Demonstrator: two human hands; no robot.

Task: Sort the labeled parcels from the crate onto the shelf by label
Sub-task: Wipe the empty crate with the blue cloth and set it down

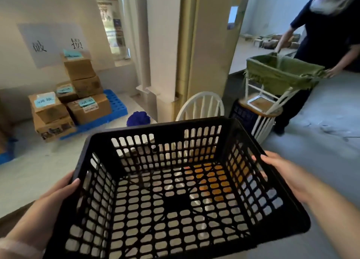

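**Hazards.** The black plastic crate is held off the floor by its two side rims only.

- The left hand is clamped on the rim at 8 o'clock, thumb hooked over the edge.
- The right hand is clamped on the rim at 3 o'clock, fingers laid over the top.
- If either grip slips, the crate would probably tip and drop.
- A white chair stands at 12 o'clock, just beyond the crate's far wall. Moving forward could strike it.
- A second person handles a green-lined basket at 2 o'clock. The two paths could cross there.

**Condition of task items.** The crate holds nothing. Its walls and base are open lattice, and the floor shows through.

The labeled parcels are brown cardboard boxes with pale blue handwritten labels, too blurred to read. They are stacked at 10 o'clock on a blue pallet, below a paper wall sheet. The stack looks uneven and could shift if knocked.

No shelf can be identified.
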